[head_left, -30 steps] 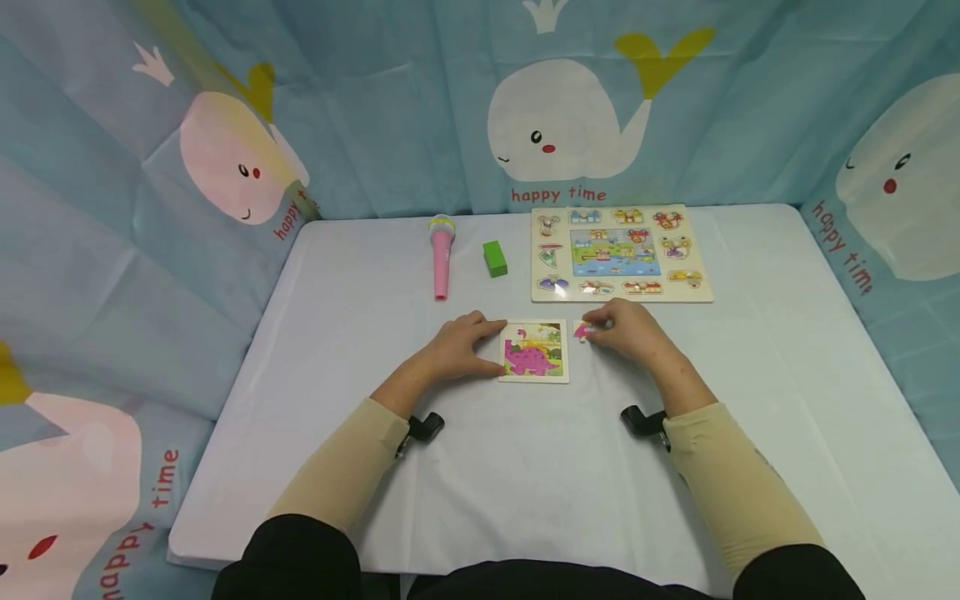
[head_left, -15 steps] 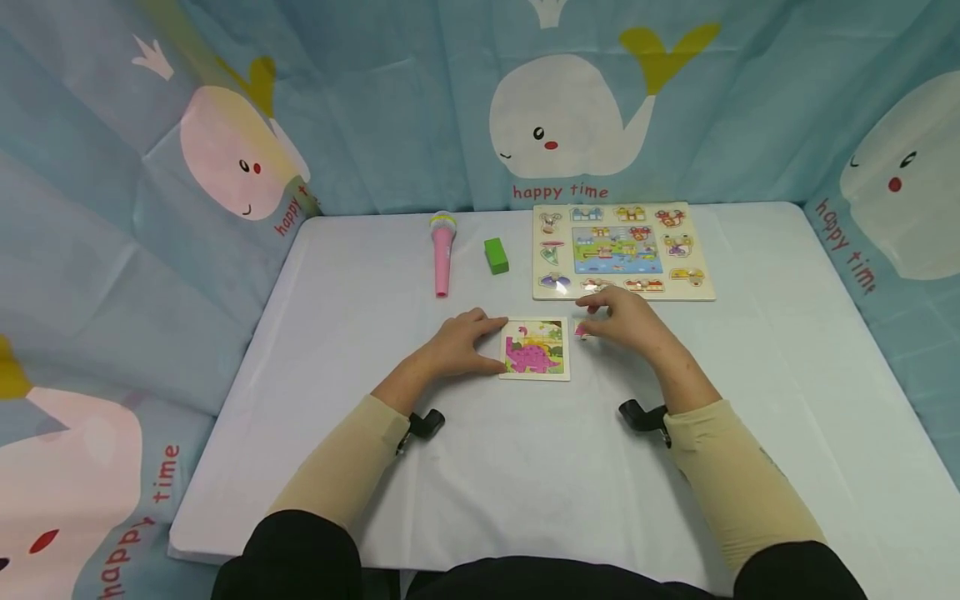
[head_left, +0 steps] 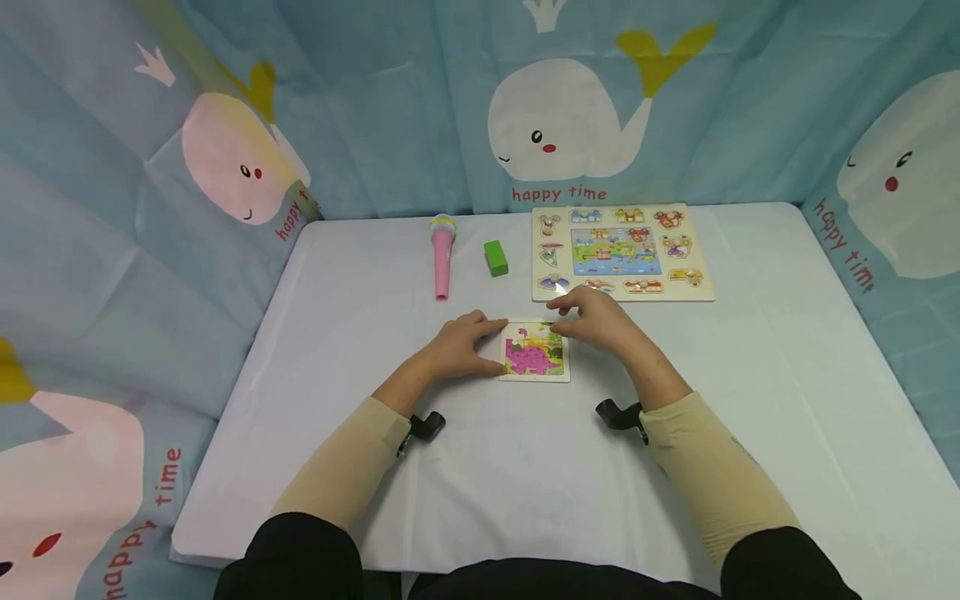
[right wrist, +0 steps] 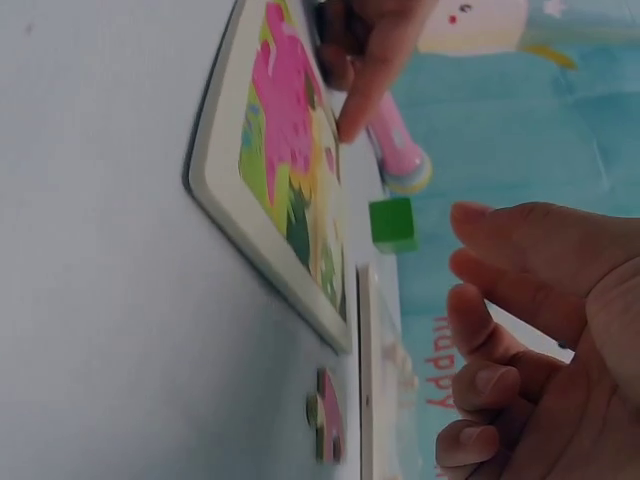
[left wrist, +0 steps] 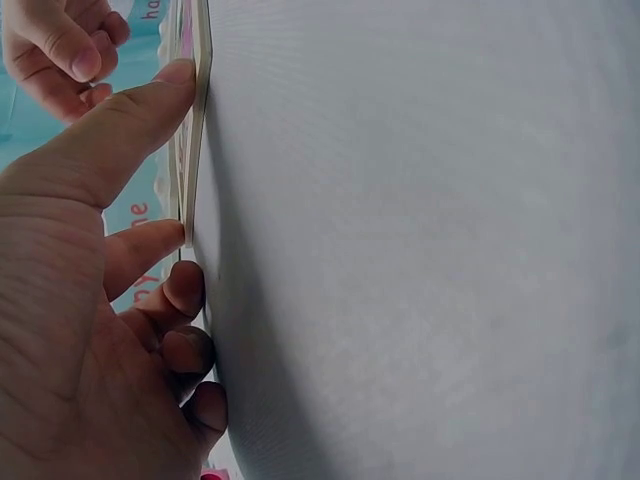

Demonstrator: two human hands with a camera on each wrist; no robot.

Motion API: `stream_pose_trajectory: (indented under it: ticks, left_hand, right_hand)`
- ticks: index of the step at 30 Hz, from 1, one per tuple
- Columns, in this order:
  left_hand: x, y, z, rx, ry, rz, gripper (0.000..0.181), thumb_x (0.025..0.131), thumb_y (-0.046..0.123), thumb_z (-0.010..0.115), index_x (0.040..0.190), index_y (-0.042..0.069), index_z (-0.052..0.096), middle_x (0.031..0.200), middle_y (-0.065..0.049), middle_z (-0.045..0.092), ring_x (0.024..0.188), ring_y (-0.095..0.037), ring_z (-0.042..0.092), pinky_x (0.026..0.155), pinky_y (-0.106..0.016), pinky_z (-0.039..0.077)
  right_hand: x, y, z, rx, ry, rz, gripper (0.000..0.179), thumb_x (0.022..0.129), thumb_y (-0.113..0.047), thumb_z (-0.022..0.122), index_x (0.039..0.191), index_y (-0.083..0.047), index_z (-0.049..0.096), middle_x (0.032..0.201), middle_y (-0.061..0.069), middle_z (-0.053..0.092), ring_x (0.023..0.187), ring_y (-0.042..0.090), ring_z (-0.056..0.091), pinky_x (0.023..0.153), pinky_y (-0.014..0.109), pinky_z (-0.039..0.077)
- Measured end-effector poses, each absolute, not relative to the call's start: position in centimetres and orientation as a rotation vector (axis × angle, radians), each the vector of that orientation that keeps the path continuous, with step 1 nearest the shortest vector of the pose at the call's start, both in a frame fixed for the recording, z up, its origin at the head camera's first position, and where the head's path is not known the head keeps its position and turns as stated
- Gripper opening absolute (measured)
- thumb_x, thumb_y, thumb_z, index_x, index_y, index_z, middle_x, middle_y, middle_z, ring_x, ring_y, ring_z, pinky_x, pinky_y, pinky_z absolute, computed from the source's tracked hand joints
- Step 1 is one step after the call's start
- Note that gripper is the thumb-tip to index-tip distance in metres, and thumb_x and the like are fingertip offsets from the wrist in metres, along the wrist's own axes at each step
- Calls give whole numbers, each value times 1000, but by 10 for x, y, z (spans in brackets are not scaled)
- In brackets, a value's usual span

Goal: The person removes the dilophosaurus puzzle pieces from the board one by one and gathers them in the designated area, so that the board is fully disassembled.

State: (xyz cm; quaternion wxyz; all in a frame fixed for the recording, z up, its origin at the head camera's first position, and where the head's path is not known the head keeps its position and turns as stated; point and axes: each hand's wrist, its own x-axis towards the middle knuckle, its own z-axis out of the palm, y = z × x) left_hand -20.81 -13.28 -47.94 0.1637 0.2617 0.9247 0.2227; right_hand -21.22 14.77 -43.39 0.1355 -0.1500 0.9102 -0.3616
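Observation:
A small square jigsaw puzzle [head_left: 534, 354] with a pink dinosaur in a pale frame lies flat on the table. My left hand [head_left: 459, 346] holds its left side, thumb at the near corner and index finger at the far corner. Over the puzzle's far right corner hovers my right hand [head_left: 596, 323], its fingers relaxed with nothing between them in the right wrist view. That same view shows a loose pink puzzle piece [right wrist: 330, 415] on the cloth beside the frame; the right hand hides it in the head view.
Behind the puzzle, a larger wooden peg puzzle board [head_left: 615, 252] lies at the back right. A green block [head_left: 496, 258] and a pink toy microphone [head_left: 442, 258] rest to its left. Whale-print curtains [head_left: 412, 108] surround the white table [head_left: 510, 475] at the back and sides.
My right hand has let go of the loose puzzle piece, lifted and moved left over the puzzle's far right corner. The left hand has kept its hold on the puzzle.

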Motion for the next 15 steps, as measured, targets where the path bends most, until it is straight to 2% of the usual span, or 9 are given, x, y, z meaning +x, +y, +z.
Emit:
stream_pose_trajectory:
  ticks: [6, 15]
  left_hand:
    - [-208, -132, -480, 752, 2639, 624, 85, 83, 51, 83, 154, 21, 50, 113, 1, 51, 103, -17, 47, 88, -36, 40]
    - [-209, -133, -481, 759, 2640, 637, 84, 83, 51, 83, 154, 21, 50, 113, 1, 51, 102, -17, 46, 87, -36, 39]
  right_hand:
    - [-214, 132, -438, -431, 2610, -1015, 38, 92, -18, 76, 128, -4, 72, 110, 12, 66, 97, 27, 54, 83, 42, 46]
    - [-219, 117, -451, -404, 2579, -932, 35, 92, -16, 75, 124, -1, 73, 107, 11, 69, 94, 24, 58, 87, 42, 49]
